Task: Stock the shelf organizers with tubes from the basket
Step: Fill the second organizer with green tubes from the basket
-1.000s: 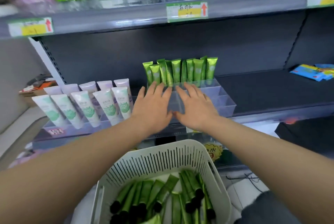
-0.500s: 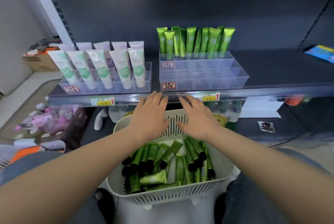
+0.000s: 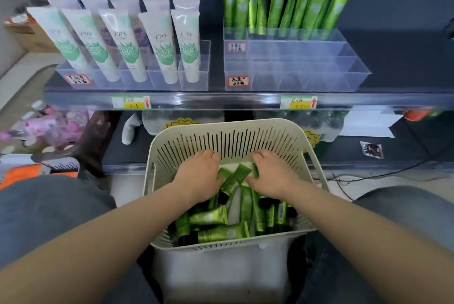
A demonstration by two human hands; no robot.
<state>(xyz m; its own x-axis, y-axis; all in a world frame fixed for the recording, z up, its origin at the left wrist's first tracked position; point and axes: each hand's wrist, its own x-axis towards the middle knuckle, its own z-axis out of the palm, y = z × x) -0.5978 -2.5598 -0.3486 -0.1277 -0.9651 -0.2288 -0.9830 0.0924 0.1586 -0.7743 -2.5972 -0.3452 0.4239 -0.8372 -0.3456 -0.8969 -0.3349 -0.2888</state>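
Note:
A white slotted basket [image 3: 245, 136] sits between my knees, holding several green tubes [image 3: 216, 232] with black caps. Both hands are inside it at its far end. My left hand [image 3: 199, 176] lies on the pile with its fingers curled down around green tubes. My right hand [image 3: 272, 176] does the same beside it, and a tube end shows at its thumb. On the shelf above stands a clear tiered organizer [image 3: 294, 68]. Its back row holds upright green tubes [image 3: 282, 6], while its front rows are bare.
To the left on the shelf, a second clear organizer [image 3: 194, 80] holds white and lilac tubes [image 3: 159, 41]. Price tags [image 3: 130, 102] line the shelf edge. Below it are bottled goods, a cable on the floor at right, and pink items at far left.
Both hands dropped from the shelf organizer down into the basket, and their fingers curled onto the green tubes. My view tilted downward with them.

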